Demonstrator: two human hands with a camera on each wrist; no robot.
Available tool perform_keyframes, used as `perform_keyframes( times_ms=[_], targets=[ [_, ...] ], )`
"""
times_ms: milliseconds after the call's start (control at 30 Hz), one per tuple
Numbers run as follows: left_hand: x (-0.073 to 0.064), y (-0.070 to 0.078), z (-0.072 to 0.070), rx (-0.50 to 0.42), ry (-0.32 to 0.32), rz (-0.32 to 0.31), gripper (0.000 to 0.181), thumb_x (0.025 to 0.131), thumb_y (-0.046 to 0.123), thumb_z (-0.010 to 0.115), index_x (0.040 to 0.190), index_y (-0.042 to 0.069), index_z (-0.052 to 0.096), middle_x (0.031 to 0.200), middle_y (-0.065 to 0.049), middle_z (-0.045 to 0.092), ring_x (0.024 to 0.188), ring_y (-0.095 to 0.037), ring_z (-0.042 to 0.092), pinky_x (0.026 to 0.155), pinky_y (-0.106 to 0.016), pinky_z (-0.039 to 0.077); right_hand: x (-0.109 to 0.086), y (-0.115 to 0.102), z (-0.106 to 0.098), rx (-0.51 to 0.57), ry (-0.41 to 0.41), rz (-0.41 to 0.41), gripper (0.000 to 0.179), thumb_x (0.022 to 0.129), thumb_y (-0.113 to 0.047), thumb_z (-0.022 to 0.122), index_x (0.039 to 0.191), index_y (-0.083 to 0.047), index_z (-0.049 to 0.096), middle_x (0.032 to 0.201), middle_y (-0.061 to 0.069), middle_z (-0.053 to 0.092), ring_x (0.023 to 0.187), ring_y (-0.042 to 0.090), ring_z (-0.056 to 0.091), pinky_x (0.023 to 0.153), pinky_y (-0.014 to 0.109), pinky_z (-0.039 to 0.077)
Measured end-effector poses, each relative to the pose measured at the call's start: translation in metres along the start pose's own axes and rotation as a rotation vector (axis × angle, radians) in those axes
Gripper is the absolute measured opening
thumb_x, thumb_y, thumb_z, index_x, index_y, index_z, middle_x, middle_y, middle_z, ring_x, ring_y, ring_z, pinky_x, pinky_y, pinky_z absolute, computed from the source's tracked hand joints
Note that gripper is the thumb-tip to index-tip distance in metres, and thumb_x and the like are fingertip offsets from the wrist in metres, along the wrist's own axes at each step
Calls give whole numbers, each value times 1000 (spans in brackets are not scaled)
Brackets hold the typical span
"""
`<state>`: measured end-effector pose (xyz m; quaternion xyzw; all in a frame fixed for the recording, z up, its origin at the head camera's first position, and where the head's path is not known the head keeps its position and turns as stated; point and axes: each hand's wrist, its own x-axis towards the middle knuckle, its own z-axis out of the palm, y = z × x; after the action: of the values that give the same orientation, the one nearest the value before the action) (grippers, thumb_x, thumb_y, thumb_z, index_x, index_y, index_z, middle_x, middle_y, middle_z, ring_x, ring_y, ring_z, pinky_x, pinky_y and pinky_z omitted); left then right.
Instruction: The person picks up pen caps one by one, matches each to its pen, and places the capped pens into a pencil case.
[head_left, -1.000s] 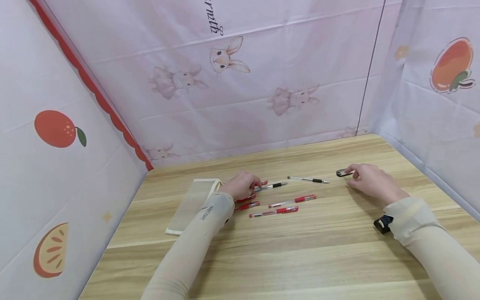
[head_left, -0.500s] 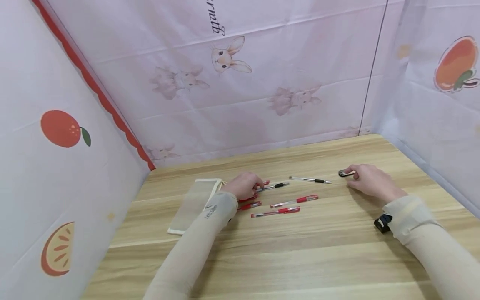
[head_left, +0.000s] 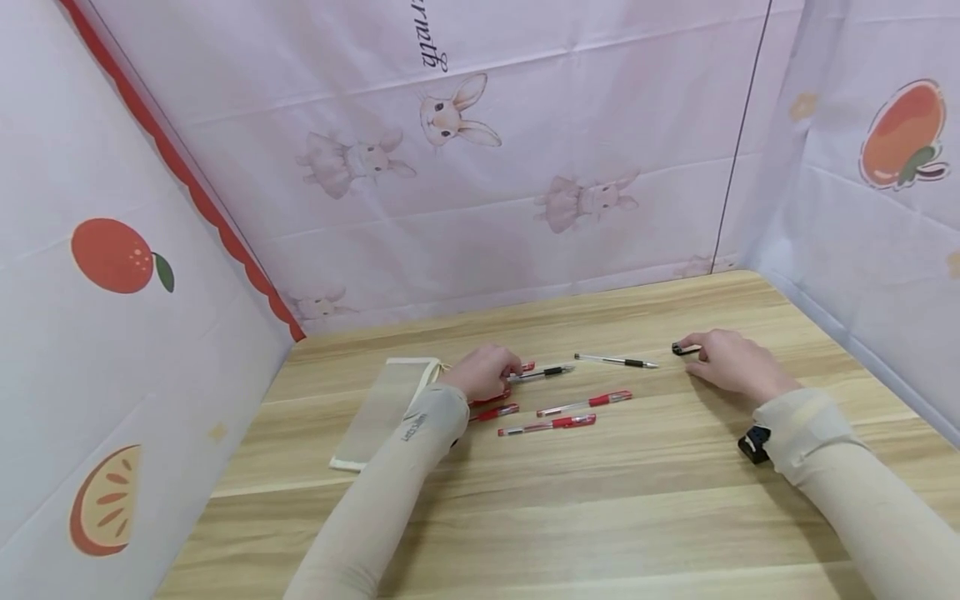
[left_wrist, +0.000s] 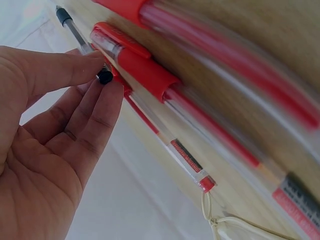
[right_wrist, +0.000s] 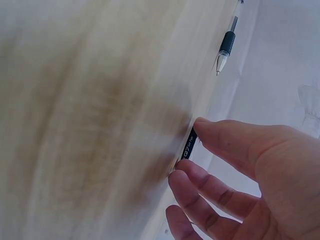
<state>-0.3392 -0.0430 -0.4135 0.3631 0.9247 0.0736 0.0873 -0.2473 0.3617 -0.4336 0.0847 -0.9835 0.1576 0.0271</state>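
Note:
My left hand [head_left: 480,372] pinches the rear end of a clear pen with a black grip [head_left: 557,371] between thumb and fingertips; in the left wrist view that pen's black end [left_wrist: 104,76] shows at the fingertips. Red pens [left_wrist: 145,70] lie close beside this hand, partly hidden by it in the head view. At the right, my right hand [head_left: 738,362] holds a small black pen cap [head_left: 678,348] by thumb and fingers. White lettering is visible on the cap [right_wrist: 188,142] in the right wrist view. An uncapped black pen [head_left: 617,361] lies between the hands.
Two red pens, a nearer one [head_left: 547,425] and a farther one [head_left: 585,404], lie on the wooden table [head_left: 600,508]. A pale mesh pouch [head_left: 382,408] with white edging and a cord lies under the left forearm. Printed cloth walls [head_left: 480,250] border the table.
My right hand has shifted slightly left, and the black cap has turned a little with it. The left hand and the pens have stayed in place.

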Motion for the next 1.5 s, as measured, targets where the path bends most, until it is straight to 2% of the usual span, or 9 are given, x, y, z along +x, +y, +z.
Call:
perform_keyframes(
  times_ms=[267,467,733,967,1100,1233,1400,1500],
  targets=[
    [-12,2,-7,-39,28,-19,34,99,-5,64,122,12,81,122,-3,78,101,-19,63,101,-38,58,2,-3,2,0,5,-1,39,97,-18,74,132,-2,72,86,6,72,75,19,61,65,44,52],
    [-20,0,-9,-65,60,-33,31,100,-2,66,123,13,81,123,-3,78,106,-20,66,105,-42,57,0,-4,2,5,8,2,36,97,-17,74,129,-2,73,89,8,71,79,21,62,68,47,53],
    [-34,-3,-17,-106,78,-24,33,100,-2,64,125,13,80,118,-4,78,98,-20,65,96,-39,59,-1,-2,1,7,41,-25,24,96,-16,75,116,-3,76,97,12,77,90,29,72,80,58,58],
    [-49,-5,-25,-137,86,12,32,100,-3,61,122,11,81,114,-7,80,88,-17,64,83,-33,58,-7,3,-1,13,45,-2,4,95,-15,76,96,-11,76,83,3,68,79,21,62,72,49,52],
    [-56,-8,-24,-134,83,28,32,99,-5,62,120,10,81,108,-8,80,85,-16,64,81,-34,58,-12,6,-2,5,51,4,9,93,-9,75,86,-15,75,78,-1,64,78,22,59,69,46,49],
    [-62,-8,-24,-124,81,32,32,100,-3,63,122,12,81,106,-5,79,84,-16,64,81,-34,58,-16,8,-3,4,58,13,13,91,-4,73,85,-15,76,79,0,67,79,24,61,70,49,51],
    [-72,-10,-24,-129,90,19,32,100,-3,64,122,13,81,108,-2,79,86,-15,64,83,-34,59,-19,10,-4,14,61,26,9,91,-5,74,87,-13,74,80,1,65,78,24,60,70,46,50],
    [-78,-12,-23,-138,94,15,33,98,-5,63,121,12,81,110,-2,78,88,-14,64,84,-35,59,-20,12,-5,17,65,25,4,92,-6,74,90,-10,72,84,5,69,80,26,64,71,50,53]
  ],
)
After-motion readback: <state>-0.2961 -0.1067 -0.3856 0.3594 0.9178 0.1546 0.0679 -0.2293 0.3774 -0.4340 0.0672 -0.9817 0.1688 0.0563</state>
